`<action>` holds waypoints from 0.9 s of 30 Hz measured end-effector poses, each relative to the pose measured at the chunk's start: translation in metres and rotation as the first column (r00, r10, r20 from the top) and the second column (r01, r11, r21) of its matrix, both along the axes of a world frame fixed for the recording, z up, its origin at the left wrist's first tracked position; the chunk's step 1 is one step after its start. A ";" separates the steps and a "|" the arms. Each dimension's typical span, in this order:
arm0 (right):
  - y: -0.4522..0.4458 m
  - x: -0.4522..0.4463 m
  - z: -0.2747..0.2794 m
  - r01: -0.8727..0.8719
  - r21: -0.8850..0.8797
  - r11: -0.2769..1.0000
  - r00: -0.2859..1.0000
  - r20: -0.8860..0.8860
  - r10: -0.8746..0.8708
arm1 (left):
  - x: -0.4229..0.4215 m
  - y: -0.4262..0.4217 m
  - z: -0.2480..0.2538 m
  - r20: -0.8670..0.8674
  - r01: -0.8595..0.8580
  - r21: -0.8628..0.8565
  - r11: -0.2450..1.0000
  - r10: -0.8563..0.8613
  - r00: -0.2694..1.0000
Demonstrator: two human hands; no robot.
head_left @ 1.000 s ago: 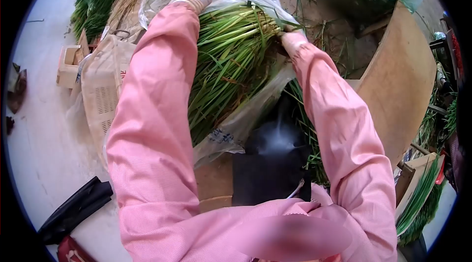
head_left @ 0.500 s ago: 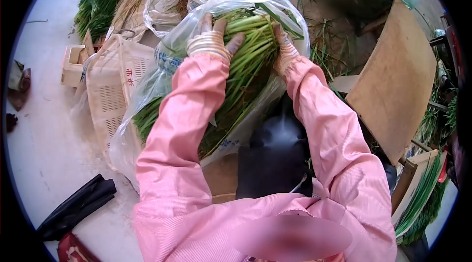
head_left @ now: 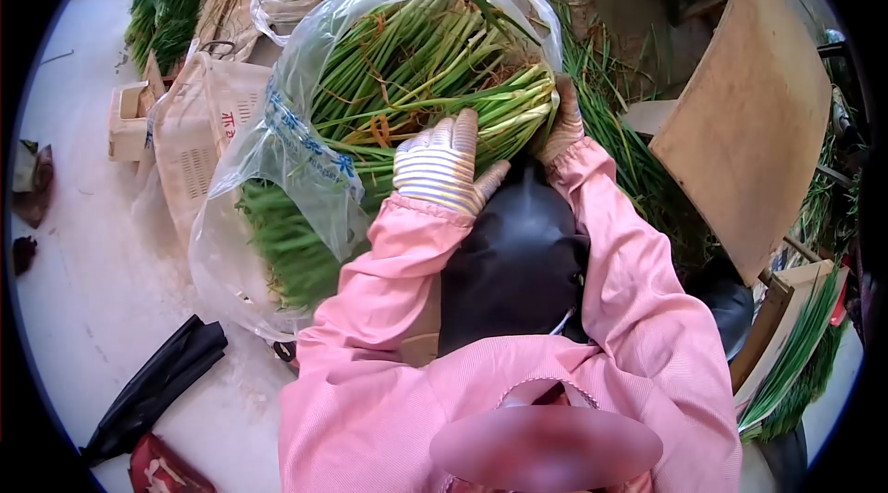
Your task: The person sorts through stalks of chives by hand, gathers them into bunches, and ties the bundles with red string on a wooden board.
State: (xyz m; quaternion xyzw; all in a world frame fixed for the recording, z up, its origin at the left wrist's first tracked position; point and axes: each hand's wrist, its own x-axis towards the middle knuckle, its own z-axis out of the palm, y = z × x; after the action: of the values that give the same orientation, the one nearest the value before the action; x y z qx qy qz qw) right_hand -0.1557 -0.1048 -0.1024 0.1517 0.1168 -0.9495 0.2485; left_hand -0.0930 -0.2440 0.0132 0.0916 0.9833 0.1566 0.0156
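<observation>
Long green chives (head_left: 407,54) lie in bunches inside a large clear plastic bag (head_left: 296,114) with blue print; orange ties show on some. My left hand (head_left: 439,160), in a striped glove, rests on the nearest bunch with its fingers stretched out and thumb apart. At the pale stem ends of that bunch, my right hand (head_left: 562,118) is curled round from the right; its fingers are partly hidden behind the stems. Blurred green leaf tips (head_left: 291,243) hang at the bag's lower left.
Left of the bag stands a pale plastic crate (head_left: 185,132) with red characters. A curved wooden board (head_left: 749,123) leans on the right, near loose leaves (head_left: 610,95). More greens (head_left: 176,7) lie at upper left. A black folded item (head_left: 157,391) is on the floor.
Both hands have come nearer to me, and the near bunch with them. My left hand has moved down and right. The bag's mouth shows more of the tied bunches.
</observation>
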 end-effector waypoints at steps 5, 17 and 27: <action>0.004 -0.004 -0.002 0.017 -0.025 1.000 0.999 -0.051 -0.018 | -0.030 0.001 0.036 -0.056 0.024 0.110 0.994 -0.018 0.998; 0.005 -0.007 0.039 -0.121 -0.092 0.988 0.993 0.004 0.122 | -0.046 0.020 0.002 0.319 -0.047 0.330 0.943 -0.065 0.945; -0.001 0.024 0.162 -0.215 0.483 0.849 0.723 -0.506 0.471 | -0.010 -0.004 0.042 0.496 -0.528 0.822 -0.212 -0.189 0.848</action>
State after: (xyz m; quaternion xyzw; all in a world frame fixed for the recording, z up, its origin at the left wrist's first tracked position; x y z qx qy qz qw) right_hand -0.1317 -0.1055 0.0592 -0.1394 0.4036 -0.8391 0.3370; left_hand -0.1033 -0.2476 0.0552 -0.1145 0.4623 0.8669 0.1468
